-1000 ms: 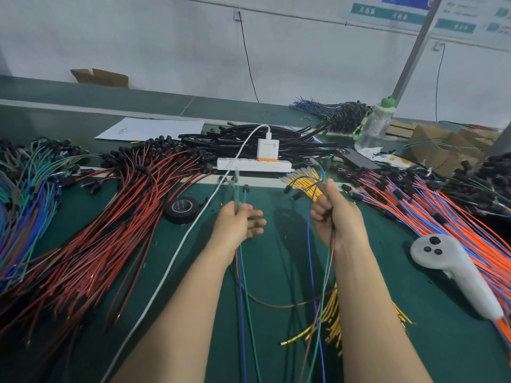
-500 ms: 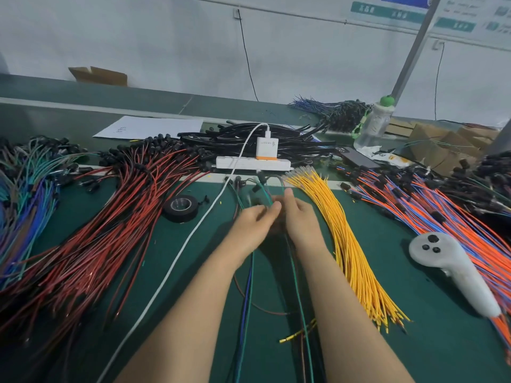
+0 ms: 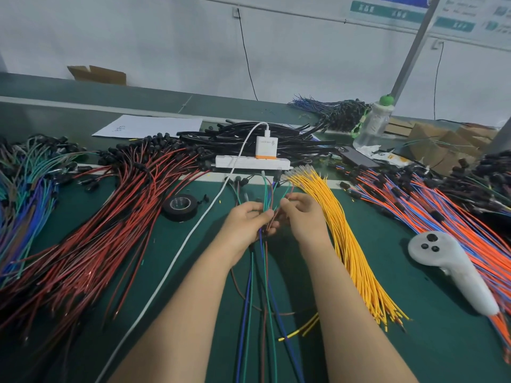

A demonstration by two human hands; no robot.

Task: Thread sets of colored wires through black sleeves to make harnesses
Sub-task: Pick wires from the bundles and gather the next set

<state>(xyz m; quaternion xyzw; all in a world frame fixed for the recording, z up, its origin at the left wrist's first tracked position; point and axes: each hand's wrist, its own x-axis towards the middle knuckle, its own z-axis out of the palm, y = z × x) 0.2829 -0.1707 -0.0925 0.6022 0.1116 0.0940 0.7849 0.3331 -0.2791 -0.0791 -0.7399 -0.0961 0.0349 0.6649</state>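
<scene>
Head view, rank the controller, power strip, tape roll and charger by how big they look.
1. Controller, clearly largest, though nearest.
2. Power strip and tape roll: about alike, strip longer, roll fatter.
3. Charger, smallest.

Workshop: wire bundles [image 3: 91, 225] cover bench [image 3: 431, 349]

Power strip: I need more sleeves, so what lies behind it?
A heap of black sleeves lies behind the white power strip. The charger plugged on top covers part of the heap.
</scene>
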